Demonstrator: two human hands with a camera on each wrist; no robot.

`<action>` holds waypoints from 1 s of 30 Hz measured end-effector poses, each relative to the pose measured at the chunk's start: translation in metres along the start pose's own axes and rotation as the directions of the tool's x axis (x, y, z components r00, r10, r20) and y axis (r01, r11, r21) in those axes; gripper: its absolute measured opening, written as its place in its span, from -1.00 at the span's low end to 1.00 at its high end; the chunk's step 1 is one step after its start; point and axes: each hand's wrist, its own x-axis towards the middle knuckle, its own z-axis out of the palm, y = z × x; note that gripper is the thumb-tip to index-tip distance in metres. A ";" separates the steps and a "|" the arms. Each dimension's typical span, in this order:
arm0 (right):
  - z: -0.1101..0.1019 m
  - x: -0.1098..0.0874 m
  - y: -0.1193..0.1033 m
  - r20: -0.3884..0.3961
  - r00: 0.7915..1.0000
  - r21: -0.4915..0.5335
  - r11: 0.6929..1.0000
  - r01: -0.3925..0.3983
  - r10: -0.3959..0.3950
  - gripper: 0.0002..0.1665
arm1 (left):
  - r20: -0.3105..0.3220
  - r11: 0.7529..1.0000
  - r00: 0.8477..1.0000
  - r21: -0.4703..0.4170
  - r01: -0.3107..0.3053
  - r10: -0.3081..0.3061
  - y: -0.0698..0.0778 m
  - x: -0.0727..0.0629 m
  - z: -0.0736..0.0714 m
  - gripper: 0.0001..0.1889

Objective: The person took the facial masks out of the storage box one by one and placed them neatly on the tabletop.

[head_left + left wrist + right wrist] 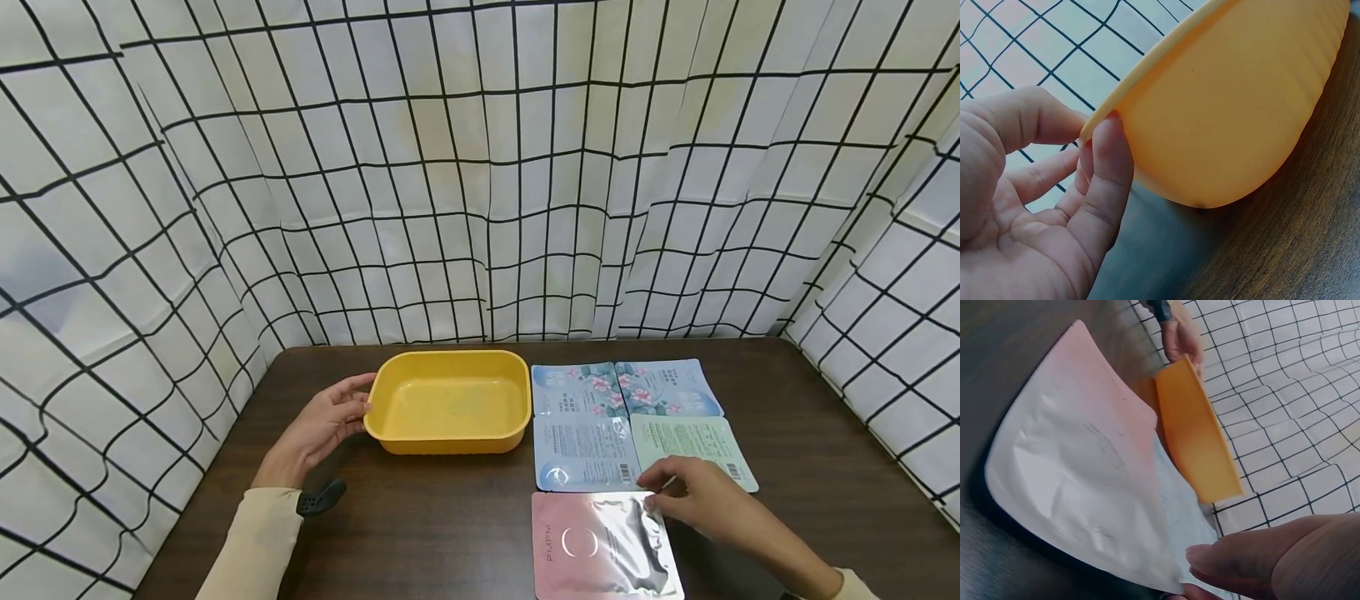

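Observation:
My left hand (322, 425) pinches the left rim of a yellow plastic basin (446, 446), its thumb and fingers on either side of the rim in the left wrist view. The basin stands on the table with nothing inside. At the front right lies a flat pink-and-silver face mask packet (577, 546) marked PMPM. My right hand (712, 504) pinches its far right corner between thumb and finger. In the right wrist view, that corner of the packet (1085, 462) meets the fingertips at the bottom, partly out of frame.
Behind the pink packet lie two blue floral packets (577, 387), a pale blue packet (585, 454) and a light green packet (690, 446), side by side right of the basin. A dark wooden table (420, 525) carries everything. White grid-patterned cloth (450, 208) hangs around it.

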 end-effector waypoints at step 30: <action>-0.023 0.036 -0.018 -0.038 0.992 0.228 0.965 0.127 -0.121 -0.37 | -0.031 0.984 0.999 0.177 -0.029 0.035 0.036 -0.015 0.012 -0.33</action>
